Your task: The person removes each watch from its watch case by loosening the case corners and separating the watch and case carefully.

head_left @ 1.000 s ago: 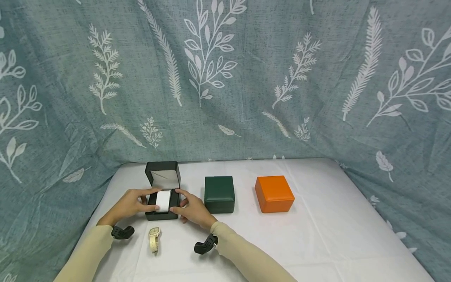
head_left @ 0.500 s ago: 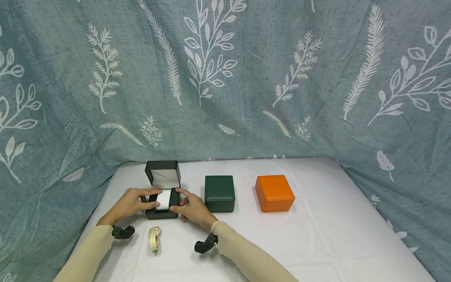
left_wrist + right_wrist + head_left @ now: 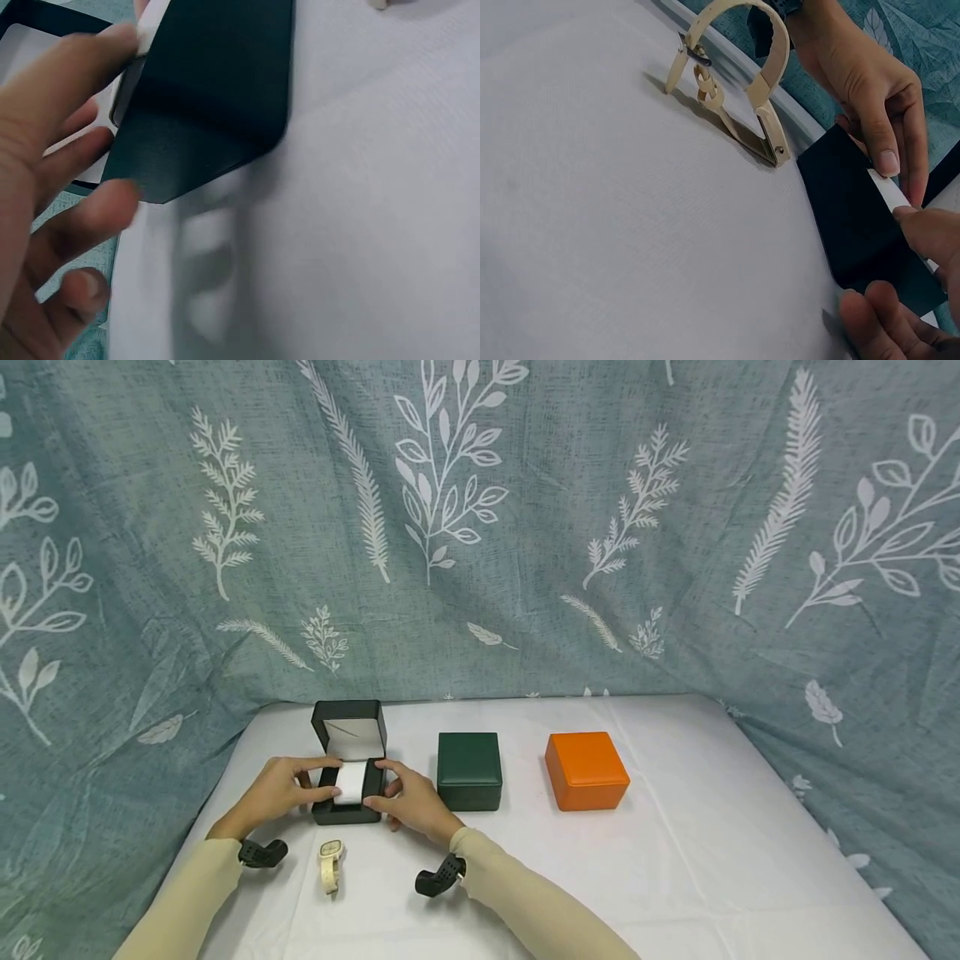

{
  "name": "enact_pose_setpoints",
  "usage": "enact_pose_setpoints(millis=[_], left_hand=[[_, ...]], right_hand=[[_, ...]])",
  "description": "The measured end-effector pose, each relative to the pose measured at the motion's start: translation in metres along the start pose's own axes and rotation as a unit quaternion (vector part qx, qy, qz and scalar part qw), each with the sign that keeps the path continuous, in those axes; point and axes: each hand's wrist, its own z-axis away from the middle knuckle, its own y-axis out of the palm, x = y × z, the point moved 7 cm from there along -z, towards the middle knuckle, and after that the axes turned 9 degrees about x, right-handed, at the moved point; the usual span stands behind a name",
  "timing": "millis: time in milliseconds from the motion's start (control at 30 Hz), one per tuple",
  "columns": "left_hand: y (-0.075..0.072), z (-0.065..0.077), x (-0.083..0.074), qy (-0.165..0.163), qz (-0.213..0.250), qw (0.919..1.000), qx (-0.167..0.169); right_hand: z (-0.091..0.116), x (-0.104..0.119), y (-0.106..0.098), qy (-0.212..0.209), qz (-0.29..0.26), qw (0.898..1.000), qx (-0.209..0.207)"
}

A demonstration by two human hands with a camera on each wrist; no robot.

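I log almost no shift since a second ago: left hand (image 3: 276, 789) and right hand (image 3: 418, 806), both clamped on the white cushion (image 3: 350, 783), still inside the open black box (image 3: 347, 818), far left, with the cream watch (image 3: 330, 867) nearer, cushion and watch remaining apart.

I can't tell home from studio here, with cloth hiding the room. Beyond the left hand (image 3: 281, 789) and the right hand (image 3: 417, 803), a blue-green curtain (image 3: 540, 510) printed with white leaves wraps three sides like a booth. Beneath the grip spreads a white cloth (image 3: 735, 860); black devices (image 3: 262, 854) strapped behind both hands suggest a recording corner.
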Motion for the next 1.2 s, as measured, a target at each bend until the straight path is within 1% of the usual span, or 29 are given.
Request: enact_pose_setpoints(millis=[167,233,300,467,633,800,967,1200], left_hand=[[-0.01,0.003,-0.005,-0.001,-0.004,0.999,-0.045],[-0.012,0.003,-0.009,0.003,-0.009,0.9984,-0.056],[-0.013,0.002,-0.013,0.007,-0.012,0.9981,-0.06],[-0.013,-0.003,-0.027,0.015,0.002,0.9984,-0.054],[-0.01,-0.007,-0.043,0.04,0.012,0.9976,-0.055],[-0.005,-0.009,-0.055,0.059,0.0,0.9967,-0.055],[0.001,-0.012,-0.066,0.065,0.007,0.9971,-0.038],[0.007,-0.015,-0.082,0.069,0.014,0.997,-0.032]], right_hand=[[0.002,0.01,-0.002,-0.004,0.025,1.0,0.004],[0.004,0.017,-0.005,-0.011,0.04,0.999,0.004],[0.007,0.026,-0.008,-0.021,0.055,0.998,0.004],[0.015,0.046,-0.013,-0.047,0.077,0.996,0.019],[0.022,0.058,-0.016,-0.065,0.092,0.993,0.035],[0.029,0.062,-0.02,-0.073,0.116,0.99,0.036],[0.037,0.065,-0.03,-0.075,0.128,0.989,0.028],[0.048,0.068,-0.046,-0.077,0.135,0.988,0.016]])
